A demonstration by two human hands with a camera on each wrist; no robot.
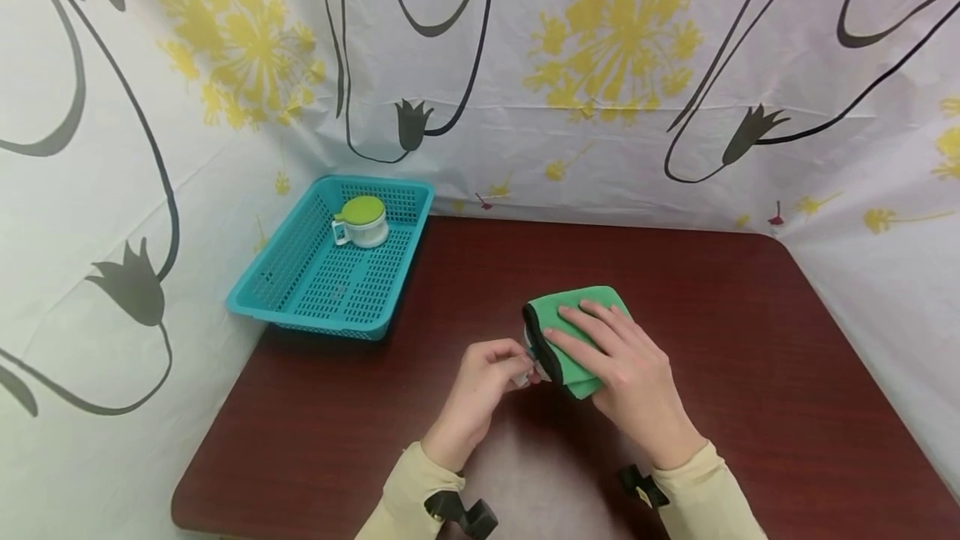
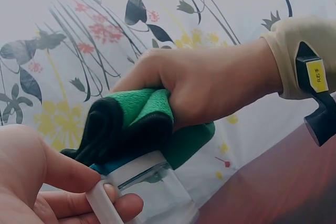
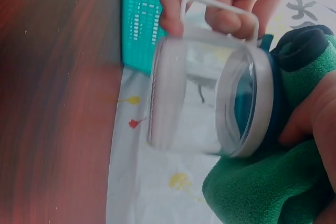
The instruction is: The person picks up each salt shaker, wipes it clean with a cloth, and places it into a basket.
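Observation:
My left hand [image 1: 483, 390] pinches the white handle [image 3: 220, 6] of a clear seasoning jar [image 3: 202, 103] with a white collar and a blue lid [image 3: 274, 109]. A folded green cloth [image 1: 551, 311] with black edging lies over the lid end, gripped by my right hand [image 1: 633, 373], whose fingers spread across it. In the right wrist view the jar is tipped on its side, held up above the table. From the head view the cloth hides most of the jar. The left wrist view shows the cloth bunched against the lid.
At the back left of the dark red wooden table [image 1: 712, 315] stands a turquoise perforated basket [image 1: 273, 298]. Inside it sits a white handled jar with a lime-green lid [image 1: 362, 210]. A flower-patterned sheet [image 1: 480, 65] hangs behind the table and along its sides.

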